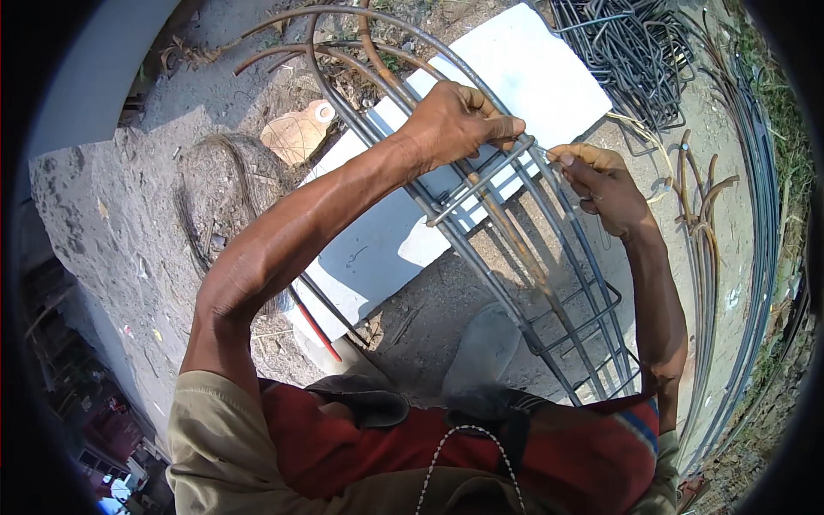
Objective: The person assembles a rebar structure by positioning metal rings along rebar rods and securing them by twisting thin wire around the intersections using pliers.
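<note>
A long cage of steel reinforcing bars slants from the upper middle down past my right side, with bent square stirrups around it. Its far ends curve into hooks. My left hand is closed on a bar at the far right corner of the nearest stirrup, thumb pressed against the fingers. Just right of that corner, my right hand pinches thumb and forefinger on a thin tie wire. The wire's exact path around the joint is too small to make out.
White boards lie under the cage. A heap of bent stirrups is at the top right, with long bars along the right. Coiled thin wire lies left. A red rod is near my feet.
</note>
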Demonstrator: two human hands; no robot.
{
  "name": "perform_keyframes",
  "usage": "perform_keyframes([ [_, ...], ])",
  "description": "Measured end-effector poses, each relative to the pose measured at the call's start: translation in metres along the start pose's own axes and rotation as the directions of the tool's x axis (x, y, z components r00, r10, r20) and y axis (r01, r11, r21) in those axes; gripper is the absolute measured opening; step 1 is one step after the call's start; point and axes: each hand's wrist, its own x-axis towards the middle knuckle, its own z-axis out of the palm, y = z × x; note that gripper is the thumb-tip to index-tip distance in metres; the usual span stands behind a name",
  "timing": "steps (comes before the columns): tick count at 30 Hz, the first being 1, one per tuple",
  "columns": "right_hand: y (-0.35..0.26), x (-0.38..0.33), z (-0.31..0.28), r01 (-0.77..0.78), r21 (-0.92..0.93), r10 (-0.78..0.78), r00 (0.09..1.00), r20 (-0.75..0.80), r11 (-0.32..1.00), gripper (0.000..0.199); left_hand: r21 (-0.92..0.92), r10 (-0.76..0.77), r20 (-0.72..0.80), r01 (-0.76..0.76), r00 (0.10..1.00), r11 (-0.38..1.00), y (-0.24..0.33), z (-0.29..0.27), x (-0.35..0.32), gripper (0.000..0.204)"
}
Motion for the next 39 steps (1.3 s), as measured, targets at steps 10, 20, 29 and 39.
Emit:
perform_keyframes([
  [10,-0.005,0.008,0.011,0.303,-0.388,-0.349,0.936,-0.051,0.871,0.020,-0.129,-0.106,0.107,0.119,0.989,0.984,-0.003,-0.004,0.006,0.034],
  [20,-0.024,-0.010,0.020,0.516,-0.726,-0.753,0.658,-0.004,0.454,0.013,-0.198,-0.194,0.003,0.191,0.981,0.961,0.007,0.003,0.008,0.032],
  [29,-0.061,-0.022,0.087,0.117,-0.966,-0.611,0.755,0.237,-0.230,0.056,-0.333,-0.252,0.136,0.284,0.958,0.899,0.025,-0.004,0.006,0.026],
  [39,-0.052,0.005,0.027,0.348,-0.931,-0.790,0.600,0.127,0.114,0.036,-0.243,-0.150,0.101,0.171,0.983,0.955,0.019,0.004,-0.005,0.034],
])
